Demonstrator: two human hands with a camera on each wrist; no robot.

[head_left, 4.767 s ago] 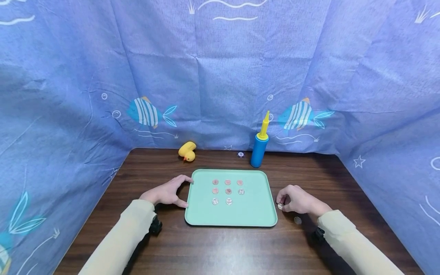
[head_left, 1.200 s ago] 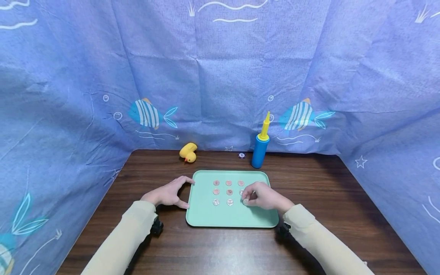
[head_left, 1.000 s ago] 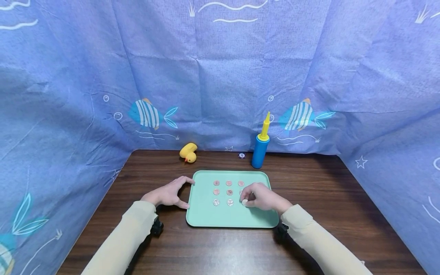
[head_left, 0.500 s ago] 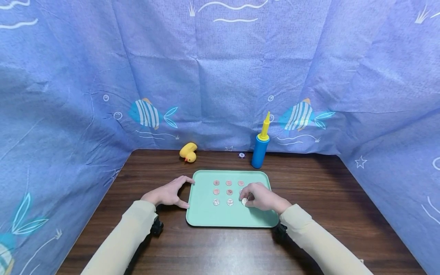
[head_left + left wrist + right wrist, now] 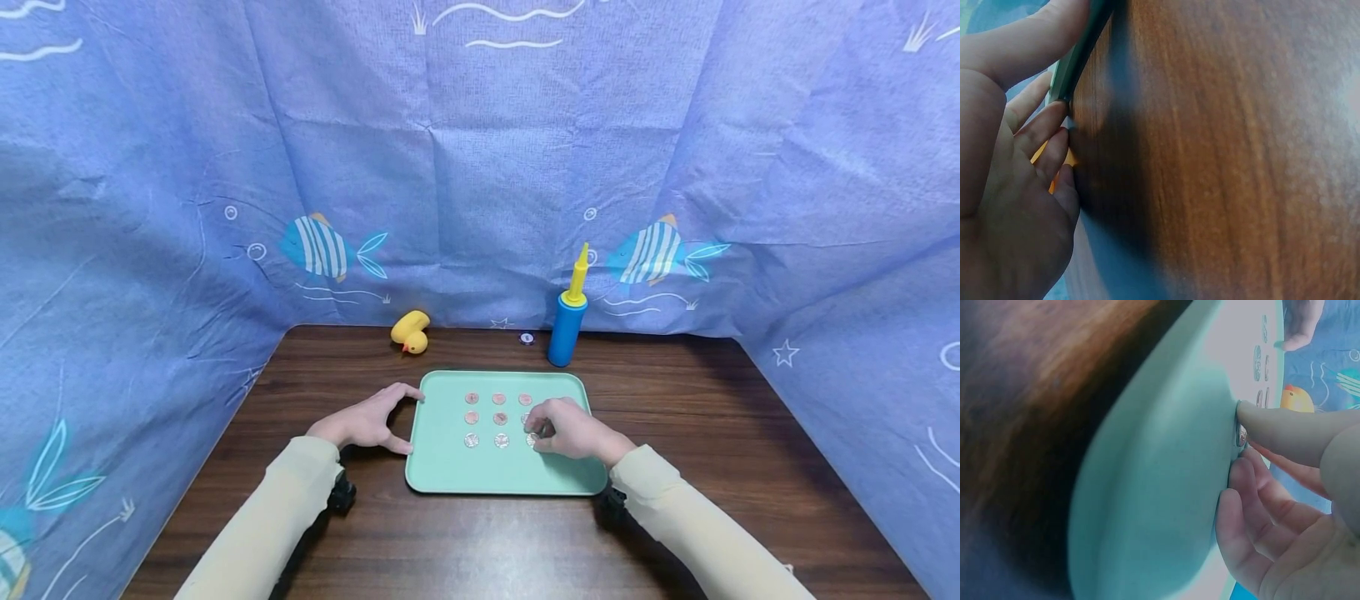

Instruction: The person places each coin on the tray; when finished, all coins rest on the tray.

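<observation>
A pale green tray (image 5: 502,477) lies on the wooden table, with coins in rows on it. Coppery coins (image 5: 498,399) fill the back row; silver coins (image 5: 501,440) lie at the front. My right hand (image 5: 573,429) is low over the tray's right part, thumb and forefinger at the two sides of a silver coin (image 5: 1242,435) at the front row's right end. The hand partly covers the silver coin behind it. My left hand (image 5: 367,419) rests against the tray's left edge, thumb and forefinger spread wide; the left wrist view shows the other fingers (image 5: 1044,128) extended.
Behind the tray sit a yellow rubber duck (image 5: 411,332), a small round chip (image 5: 527,338) and an upright blue hand pump (image 5: 567,329) with a yellow nozzle. A blue fish-print cloth (image 5: 495,183) hangs around the table (image 5: 480,542).
From the table right of the tray, my right hand has brought a silver coin to the front row's right end. Lately it has shifted only slightly. My left hand stays at the tray edge.
</observation>
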